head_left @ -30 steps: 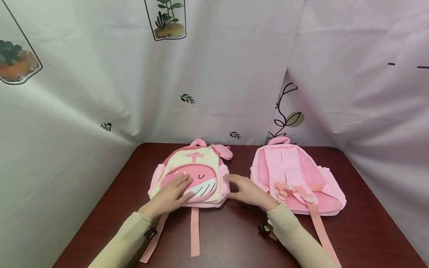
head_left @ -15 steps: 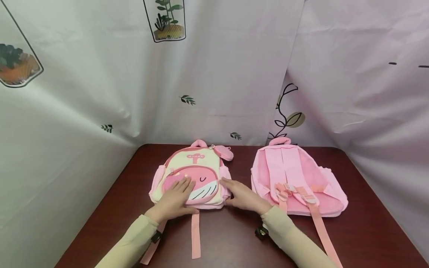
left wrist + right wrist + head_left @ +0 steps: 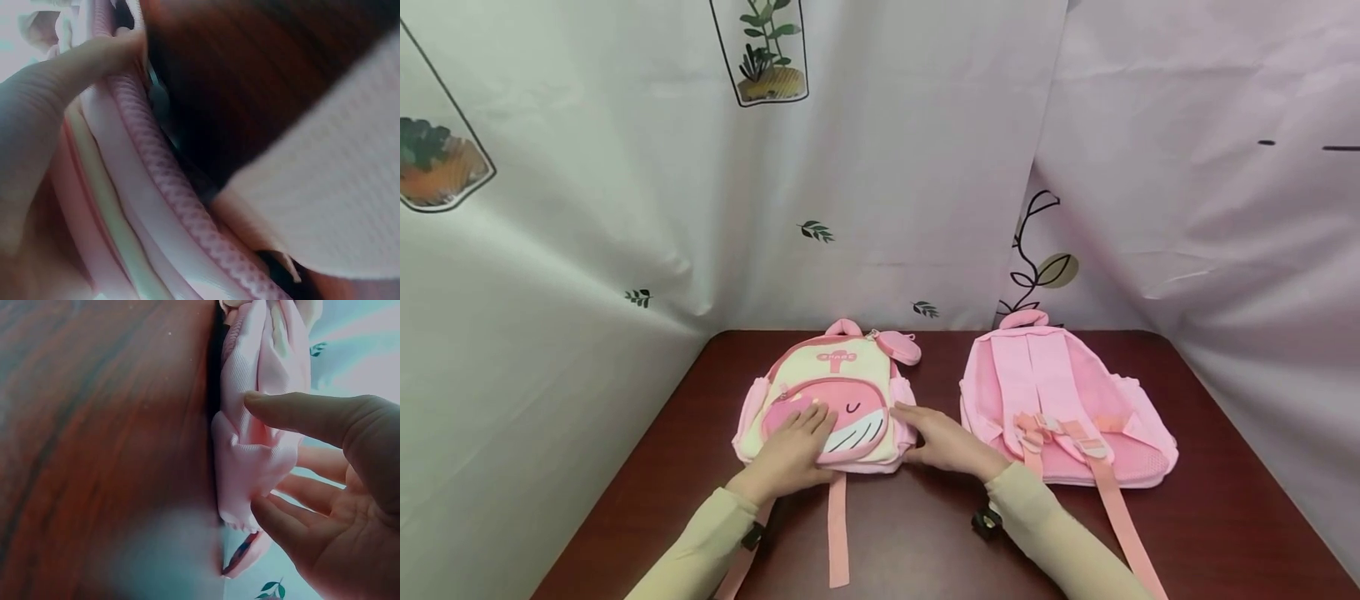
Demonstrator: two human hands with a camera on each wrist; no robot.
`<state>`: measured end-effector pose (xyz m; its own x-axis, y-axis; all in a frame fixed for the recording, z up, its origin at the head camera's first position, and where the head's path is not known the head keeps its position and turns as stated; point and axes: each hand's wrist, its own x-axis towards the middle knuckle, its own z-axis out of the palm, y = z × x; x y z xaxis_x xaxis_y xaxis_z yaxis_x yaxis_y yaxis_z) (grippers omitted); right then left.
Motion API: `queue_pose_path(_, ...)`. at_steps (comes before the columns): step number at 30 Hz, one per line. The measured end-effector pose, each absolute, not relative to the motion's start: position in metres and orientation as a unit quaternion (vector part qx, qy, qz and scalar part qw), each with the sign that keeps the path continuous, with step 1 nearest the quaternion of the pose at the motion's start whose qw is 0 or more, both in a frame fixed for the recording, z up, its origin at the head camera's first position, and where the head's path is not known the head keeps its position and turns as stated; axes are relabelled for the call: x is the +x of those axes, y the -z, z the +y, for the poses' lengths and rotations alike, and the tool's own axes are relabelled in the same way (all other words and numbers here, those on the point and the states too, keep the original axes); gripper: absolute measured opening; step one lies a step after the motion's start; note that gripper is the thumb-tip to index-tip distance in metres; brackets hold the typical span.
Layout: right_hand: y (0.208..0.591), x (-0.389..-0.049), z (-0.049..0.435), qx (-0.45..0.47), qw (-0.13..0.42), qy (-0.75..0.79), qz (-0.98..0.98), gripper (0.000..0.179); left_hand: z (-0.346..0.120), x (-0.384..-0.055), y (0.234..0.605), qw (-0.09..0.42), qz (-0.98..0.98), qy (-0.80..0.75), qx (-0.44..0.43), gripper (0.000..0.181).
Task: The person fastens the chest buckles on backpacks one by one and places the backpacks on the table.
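A cream and pink child's backpack (image 3: 855,392) with a whale face on its front pocket lies face up at the table's centre-left. My left hand (image 3: 791,452) rests on the pocket's lower left with straight fingers. In the left wrist view its thumb (image 3: 94,61) lies across the bag's layered bottom side, near a strap. My right hand (image 3: 949,442) is at the bag's right side, fingertips touching the pink side pocket (image 3: 253,475). The right wrist view shows that hand's thumb and fingers loosely spread against the fabric. A small round pink pouch (image 3: 899,347) hangs off the bag's top right.
Another pink backpack (image 3: 1051,375) lies straps up on the right, its loose strap (image 3: 1122,521) trailing toward the front edge. A strap (image 3: 837,533) of the whale bag extends forward on the dark red table (image 3: 910,550). Printed cloth walls (image 3: 887,167) enclose the back and sides.
Over the last second my left hand has slid slightly right, its thumb dropping to the bag's bottom edge. My right fingertips have moved a little left onto the bag's side. The view tilted up slightly.
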<state>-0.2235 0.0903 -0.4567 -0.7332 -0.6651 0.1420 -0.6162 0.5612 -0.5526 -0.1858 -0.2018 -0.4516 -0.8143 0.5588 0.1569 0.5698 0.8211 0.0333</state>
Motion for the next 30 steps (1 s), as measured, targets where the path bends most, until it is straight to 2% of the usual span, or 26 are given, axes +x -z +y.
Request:
queue_pose_path(9, 0.453, -0.227, 0.096, -0.362, 0.028, 0.320, 0.875, 0.074, -0.204, -0.191, 0.449, 0.153, -0.929, 0.097, -0.324, 0.072)
queue_pose_path(16, 0.439, -0.227, 0.105, -0.342, -0.004, 0.369, 0.864, 0.076, -0.200, -0.196, 0.433, 0.207, -0.911, 0.175, -0.311, 0.051)
queue_pose_path(24, 0.420, -0.231, 0.120, -0.304, -0.018, 0.444, 0.843, 0.076, -0.192, -0.198, 0.411, 0.263, -0.891, 0.234, -0.287, 0.039)
queue_pose_path(30, 0.411, -0.235, 0.132, -0.313, -0.033, 0.469, 0.825, 0.081, -0.180, -0.196, 0.401, 0.268, -0.886, 0.280, -0.255, 0.038)
